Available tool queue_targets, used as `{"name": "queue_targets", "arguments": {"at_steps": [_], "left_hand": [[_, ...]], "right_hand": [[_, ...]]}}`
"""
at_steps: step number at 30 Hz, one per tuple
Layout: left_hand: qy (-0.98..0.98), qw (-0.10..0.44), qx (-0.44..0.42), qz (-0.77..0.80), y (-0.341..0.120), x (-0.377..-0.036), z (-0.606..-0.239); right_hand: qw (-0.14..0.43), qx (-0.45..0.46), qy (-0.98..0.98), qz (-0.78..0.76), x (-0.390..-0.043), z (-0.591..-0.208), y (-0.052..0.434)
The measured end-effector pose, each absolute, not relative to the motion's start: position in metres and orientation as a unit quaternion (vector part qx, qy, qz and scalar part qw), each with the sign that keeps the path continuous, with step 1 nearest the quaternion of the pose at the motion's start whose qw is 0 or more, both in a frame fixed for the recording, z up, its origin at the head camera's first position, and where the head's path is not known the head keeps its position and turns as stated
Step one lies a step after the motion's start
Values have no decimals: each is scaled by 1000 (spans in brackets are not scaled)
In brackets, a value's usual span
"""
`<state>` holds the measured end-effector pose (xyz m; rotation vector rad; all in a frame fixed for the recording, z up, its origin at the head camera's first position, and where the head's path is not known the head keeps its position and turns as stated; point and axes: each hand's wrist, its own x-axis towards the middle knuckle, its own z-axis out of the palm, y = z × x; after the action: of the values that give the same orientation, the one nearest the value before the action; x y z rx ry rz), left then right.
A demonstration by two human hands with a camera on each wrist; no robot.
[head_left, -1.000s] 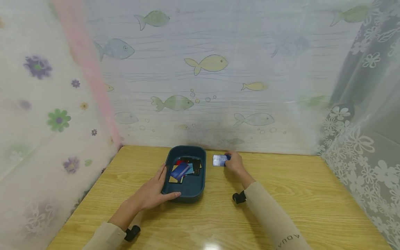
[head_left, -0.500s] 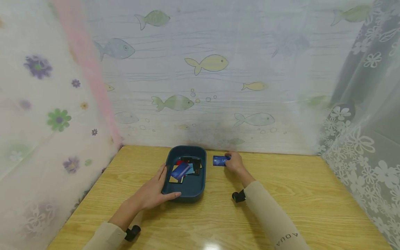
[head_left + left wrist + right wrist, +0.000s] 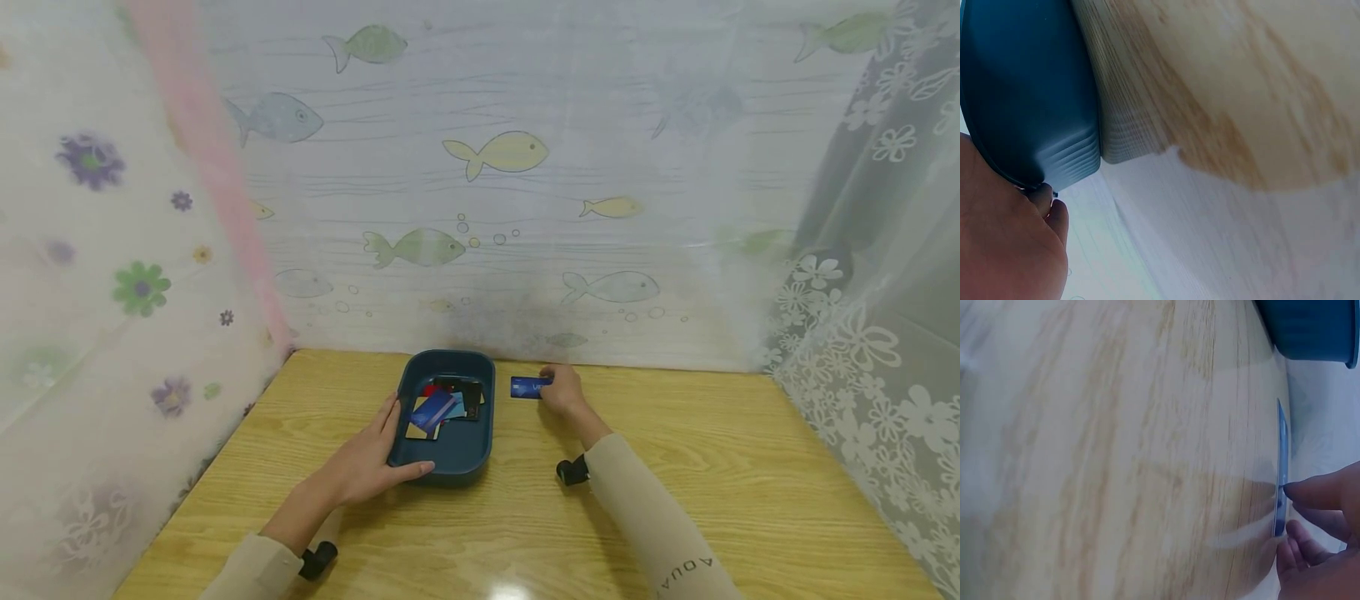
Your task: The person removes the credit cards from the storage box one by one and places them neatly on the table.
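In the head view a blue bank-style card (image 3: 528,387) lies low over the table's far side, its right end pinched by my right hand (image 3: 567,393). The right wrist view shows that card nearly edge-on, with thumb and fingertips (image 3: 1292,490) at one end. My left hand (image 3: 358,463) rests against a dark blue plastic bin (image 3: 459,454), fingers straight along its left side and thumb across the near rim. Several cards sit piled inside, a blue card (image 3: 433,409) on top and a black card (image 3: 472,400) to the right.
The wooden table (image 3: 675,467) ends at a fish-printed curtain (image 3: 495,275) behind the bin. Flowered sheets hang at the left and right. Black wrist cameras are strapped to both forearms, below the hands.
The card in my right hand has tilted slightly; its face went from pale glare to dark blue with white lettering. My left hand and the bin have stayed put.
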<state>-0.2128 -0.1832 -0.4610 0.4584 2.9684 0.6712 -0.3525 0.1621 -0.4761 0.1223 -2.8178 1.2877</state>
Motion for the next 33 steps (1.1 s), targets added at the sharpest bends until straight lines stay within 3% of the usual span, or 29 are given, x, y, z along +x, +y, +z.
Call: {"name": "queue_targets", "arguments": {"at_steps": [33], "left_hand": [[962, 35, 150, 226, -184, -212, -460]], "right_hand": [[-18, 124, -897, 423, -311, -433, 160]]}}
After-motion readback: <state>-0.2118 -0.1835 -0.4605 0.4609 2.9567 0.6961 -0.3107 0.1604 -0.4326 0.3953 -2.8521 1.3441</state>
